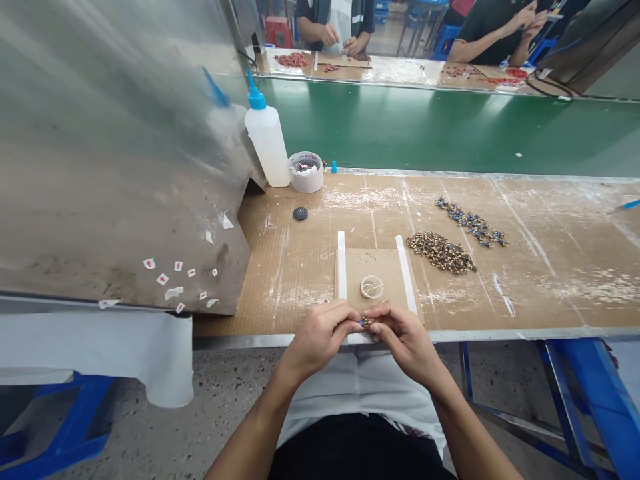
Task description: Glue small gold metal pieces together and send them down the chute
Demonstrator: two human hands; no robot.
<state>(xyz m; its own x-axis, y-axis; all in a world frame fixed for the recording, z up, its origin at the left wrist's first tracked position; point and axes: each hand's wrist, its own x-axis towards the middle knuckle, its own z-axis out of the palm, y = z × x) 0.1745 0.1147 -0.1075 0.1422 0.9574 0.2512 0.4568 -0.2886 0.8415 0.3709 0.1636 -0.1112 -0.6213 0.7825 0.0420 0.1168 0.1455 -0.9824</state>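
Note:
At the table's front edge, my left hand (321, 335) and my right hand (406, 339) meet, fingertips pinched together. Between them is a small blue-and-brass part (365, 322), mostly covered by the fingers. Just beyond lies a small round white dish (372, 287) with a thin stick in it, on a cardboard piece (357, 267) edged by white tape strips. To the right sit a pile of small brass-coloured parts (443, 253) and, behind it, a looser row of blue-and-brass parts (470, 221).
A white squeeze bottle (269, 143) with a blue nozzle stands beside a tape roll (306, 175) holding scraps. Nearby are a black disc (301, 213) and a blue cap (334, 167). A metal panel (125, 167) rises at left. Across the green belt (400, 123), two people work.

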